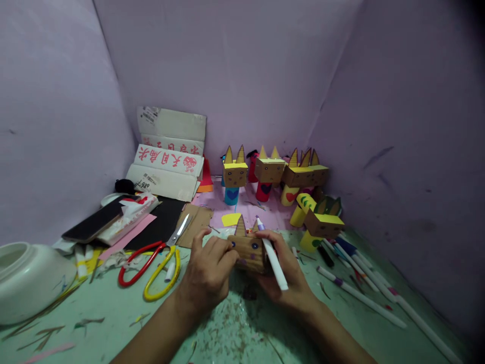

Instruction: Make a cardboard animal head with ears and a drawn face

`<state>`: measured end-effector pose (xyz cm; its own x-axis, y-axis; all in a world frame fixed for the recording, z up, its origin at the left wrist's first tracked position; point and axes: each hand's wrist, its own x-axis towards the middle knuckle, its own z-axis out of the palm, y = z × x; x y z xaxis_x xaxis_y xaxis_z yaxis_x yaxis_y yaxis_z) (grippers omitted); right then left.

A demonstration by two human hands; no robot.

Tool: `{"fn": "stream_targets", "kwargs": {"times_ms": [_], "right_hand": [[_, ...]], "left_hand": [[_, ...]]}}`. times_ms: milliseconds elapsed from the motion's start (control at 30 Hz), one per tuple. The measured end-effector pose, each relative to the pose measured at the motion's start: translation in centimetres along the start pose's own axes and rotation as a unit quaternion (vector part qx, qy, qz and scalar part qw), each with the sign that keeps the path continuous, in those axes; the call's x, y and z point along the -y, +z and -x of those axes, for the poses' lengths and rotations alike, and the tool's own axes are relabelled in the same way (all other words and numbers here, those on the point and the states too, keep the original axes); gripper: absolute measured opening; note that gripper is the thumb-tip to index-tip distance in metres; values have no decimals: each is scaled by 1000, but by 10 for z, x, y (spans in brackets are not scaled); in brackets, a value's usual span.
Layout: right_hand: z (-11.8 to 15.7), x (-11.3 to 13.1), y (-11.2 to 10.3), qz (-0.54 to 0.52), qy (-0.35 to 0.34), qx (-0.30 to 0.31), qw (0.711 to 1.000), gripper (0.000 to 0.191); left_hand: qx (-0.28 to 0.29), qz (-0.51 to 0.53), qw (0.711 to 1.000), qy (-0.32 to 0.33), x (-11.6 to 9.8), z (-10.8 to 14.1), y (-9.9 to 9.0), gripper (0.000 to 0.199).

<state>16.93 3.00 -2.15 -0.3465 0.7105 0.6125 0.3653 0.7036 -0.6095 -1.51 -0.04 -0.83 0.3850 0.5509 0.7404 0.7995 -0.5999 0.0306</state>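
Note:
A brown cardboard animal head (pixel 248 257) with pointed ears, two dark eyes and purple marks is held up over the green table. My right hand (pixel 290 273) grips its right side and also holds a white marker (pixel 275 260) with a purple tip end, slanting across the head. My left hand (pixel 212 268) is at the head's left side, its fingers bent and touching the front; whether they pinch anything small is hidden. Just beyond the head lies a yellow paper piece (pixel 231 219).
Red-and-yellow scissors (pixel 166 247) lie left, near brown cardboard (pixel 202 218) and a white pot (pixel 26 283). Finished cardboard figures (pixel 270 172) stand behind; another figure (pixel 324 225) stands right, beside several markers (pixel 364 298). Walls enclose the table.

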Motion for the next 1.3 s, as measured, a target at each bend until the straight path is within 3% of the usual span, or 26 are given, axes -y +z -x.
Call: {"fn": "stream_targets", "kwargs": {"times_ms": [233, 500, 733, 933, 1033, 1100, 1167, 1300], "right_hand": [[1, 4, -1, -8, 3, 12, 1000, 58], [2, -6, 0, -71, 94, -23, 993, 63], [-1, -2, -3, -69, 125, -53, 988, 60], [-4, 0, -2, -170, 175, -97, 965, 64], [-4, 1, -4, -180, 171, -99, 964, 65], [-3, 1, -5, -163, 148, -84, 972, 65], [-2, 0, -5, -152, 131, -59, 978, 66], [0, -1, -3, -172, 111, -9, 979, 69]], "left_hand": [[28, -49, 998, -33, -8, -4, 5, 22], [-46, -71, 991, -103, 10, 2, -6, 15], [-70, -112, 943, -305, 48, 7, -23, 13], [-96, -56, 880, -462, 77, 12, -37, 21], [-98, 3, 852, -514, 82, 12, -43, 27], [-75, 99, 842, -525, 77, 9, -43, 29], [-33, 227, 821, -523, 64, 6, -38, 32], [53, 422, 737, -526, 24, 0, -20, 56]]}}
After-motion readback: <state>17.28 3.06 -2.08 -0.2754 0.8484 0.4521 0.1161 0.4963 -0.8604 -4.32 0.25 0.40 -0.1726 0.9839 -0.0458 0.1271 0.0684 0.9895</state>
